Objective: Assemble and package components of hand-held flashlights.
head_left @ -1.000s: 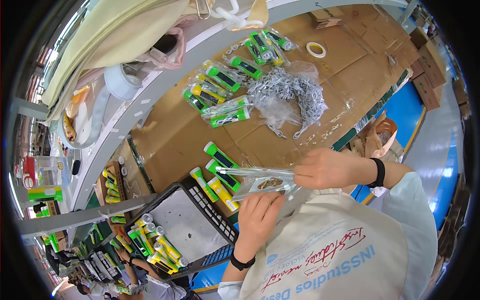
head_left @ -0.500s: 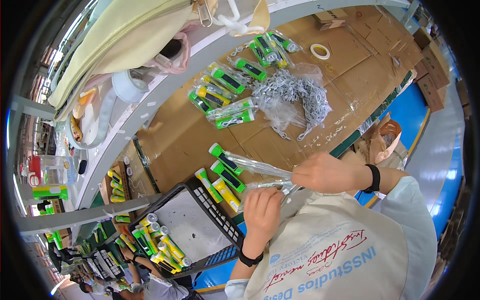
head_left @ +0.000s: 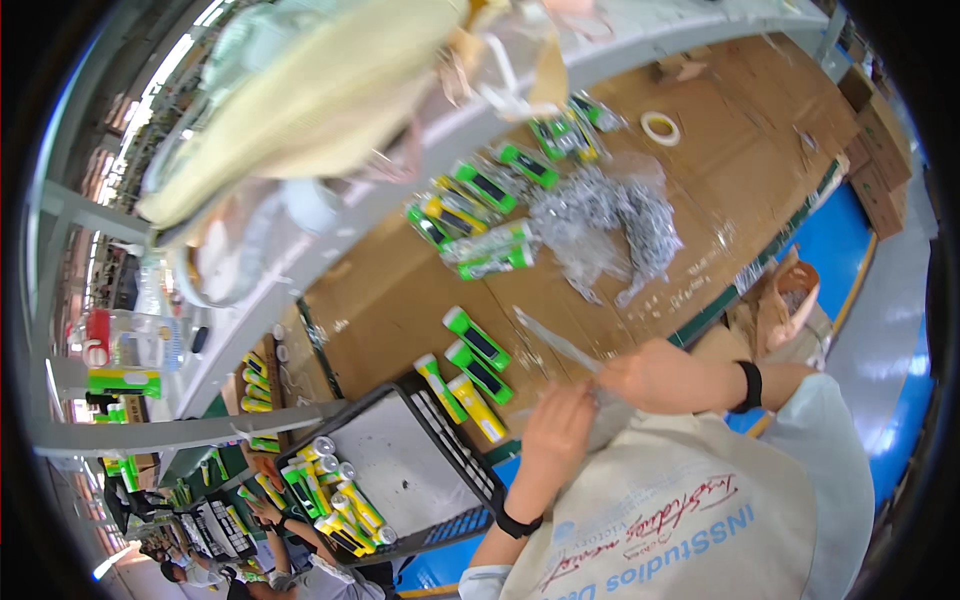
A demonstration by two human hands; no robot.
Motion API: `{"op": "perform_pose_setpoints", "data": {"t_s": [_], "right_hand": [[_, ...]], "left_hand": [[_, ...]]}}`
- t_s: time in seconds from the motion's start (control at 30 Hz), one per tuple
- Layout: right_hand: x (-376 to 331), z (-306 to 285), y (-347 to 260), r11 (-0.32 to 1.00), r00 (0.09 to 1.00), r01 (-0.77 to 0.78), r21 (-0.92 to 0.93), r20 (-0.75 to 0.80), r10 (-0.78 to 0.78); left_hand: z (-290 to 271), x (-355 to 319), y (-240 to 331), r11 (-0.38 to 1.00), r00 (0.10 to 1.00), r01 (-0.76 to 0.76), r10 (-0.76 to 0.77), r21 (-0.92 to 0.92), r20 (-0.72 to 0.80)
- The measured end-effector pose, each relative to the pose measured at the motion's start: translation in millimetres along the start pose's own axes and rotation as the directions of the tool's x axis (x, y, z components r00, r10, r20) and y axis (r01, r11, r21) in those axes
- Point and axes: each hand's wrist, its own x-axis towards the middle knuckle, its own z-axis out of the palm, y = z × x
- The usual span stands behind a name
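Both of my hands meet in front of my apron at the table's near edge. My left hand (head_left: 558, 428) is closed, its fingertips pinching clear plastic. Close beside it, my right hand (head_left: 652, 378) is closed on the same clear plastic bag (head_left: 556, 340), which sticks out as a narrow strip toward the far left. Motion blurs the fingers. Just left of the bag lie two green flashlights with dark panels (head_left: 478, 370), a yellow flashlight (head_left: 477, 408) and a green-and-yellow flashlight (head_left: 440, 388).
A black crate (head_left: 440, 432) with several flashlights (head_left: 335, 490) stands at the left. Farther back lie bagged flashlights (head_left: 485, 188), a heap of grey cords (head_left: 640, 235) and a tape roll (head_left: 660, 128) on the cardboard-covered table (head_left: 400, 290). A shelf edge (head_left: 390, 180) overhangs; a co-worker's hand (head_left: 265, 510) is lower left.
The view has shifted, so the table's things sit farther right and are blurred. My hands have come closer together, and the bag shows as one thin strip instead of two spread parts.
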Motion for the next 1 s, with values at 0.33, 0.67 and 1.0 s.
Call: {"op": "perform_pose_setpoints", "data": {"t_s": [0.33, 0.67, 1.0], "right_hand": [[-3.7, 12.4, 11.3, 0.985, 0.977, 0.167, -0.044, 0.144, -0.159], [-9.9, -36.0, 30.4, 0.967, 0.950, 0.246, -0.061, 0.212, -0.229], [2.9, -11.3, 21.3, 0.978, 0.960, 0.179, -0.107, 0.239, -0.149]], "left_hand": [[9.9, -18.0, -13.2, 0.994, 0.965, -0.027, 0.053, -0.104, 0.258], [-23.0, -35.8, -42.5, 0.979, 0.970, 0.130, -0.093, -0.158, 0.224], [-9.7, -36.3, -22.5, 0.938, 0.962, 0.139, -0.051, -0.316, 0.269]]}}
